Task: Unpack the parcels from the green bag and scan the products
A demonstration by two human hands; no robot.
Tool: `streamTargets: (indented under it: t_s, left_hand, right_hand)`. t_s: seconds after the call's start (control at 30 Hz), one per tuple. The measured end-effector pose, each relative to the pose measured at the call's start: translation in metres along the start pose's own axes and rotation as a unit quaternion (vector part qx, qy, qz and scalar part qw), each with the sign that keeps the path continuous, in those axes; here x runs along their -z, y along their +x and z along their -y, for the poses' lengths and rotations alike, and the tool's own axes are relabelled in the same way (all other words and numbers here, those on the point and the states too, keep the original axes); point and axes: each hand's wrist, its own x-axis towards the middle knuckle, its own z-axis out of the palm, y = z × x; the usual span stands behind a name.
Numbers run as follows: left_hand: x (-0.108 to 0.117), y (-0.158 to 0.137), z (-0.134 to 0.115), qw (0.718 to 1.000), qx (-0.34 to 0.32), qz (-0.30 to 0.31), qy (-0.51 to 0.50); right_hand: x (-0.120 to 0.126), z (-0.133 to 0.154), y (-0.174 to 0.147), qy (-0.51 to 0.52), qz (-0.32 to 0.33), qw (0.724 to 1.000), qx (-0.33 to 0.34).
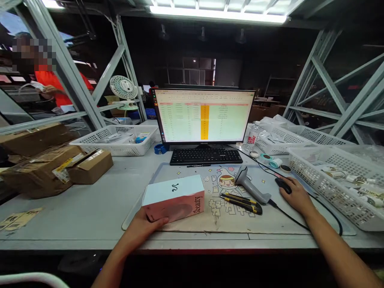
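Observation:
My left hand point(145, 228) grips the near left corner of a pink and pale blue product box point(177, 200), thumb along its front side. The box rests on the printed desk mat point(192, 227). Over on the right, my right hand point(297, 196) lies closed over a black computer mouse point(283, 185). Between the hands are a black and yellow utility knife point(241, 204) and a grey barcode scanner point(252, 188), its cable running toward my right forearm. Behind them stand a black keyboard point(206, 156) and a lit monitor point(204, 116) showing a spreadsheet with an orange column.
Brown cardboard boxes point(90, 166) sit at the left. White plastic baskets point(135, 150) stand at the back left and along the right point(336, 188). A water bottle point(253, 136), tape rolls point(276, 163) and a small fan point(123, 88) are farther back. A person in orange point(61, 90) is beyond the frame.

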Motion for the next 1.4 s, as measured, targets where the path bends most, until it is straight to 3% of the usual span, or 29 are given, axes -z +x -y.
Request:
streamTargets:
  t_s: [0.13,0.33,0.47,0.6,1.4]
  left_hand:
    - [0.005,0.001,-0.011,0.999,0.028,0.012,0.031]
    - [0.004,-0.005,-0.026,1.000,-0.002,0.011,0.025]
    - [0.001,-0.006,-0.023,1.000,-0.019,-0.014,0.016]
    - [0.004,0.000,-0.018,0.999,-0.010,0.011,0.034]
    - [0.005,-0.003,-0.026,0.999,0.000,-0.013,0.050]
  right_hand:
    - [-0.007,-0.008,-0.001,-0.006,-0.026,1.000,0.006]
    - [-0.007,-0.002,-0.003,-0.037,-0.059,0.998,-0.010]
    - [-0.007,-0.002,-0.004,-0.048,-0.070,0.996,-0.022]
    - [-0.007,-0.002,-0.004,-0.050,-0.075,0.996,-0.017]
    - [-0.004,0.002,-0.005,-0.053,-0.072,0.995,-0.034]
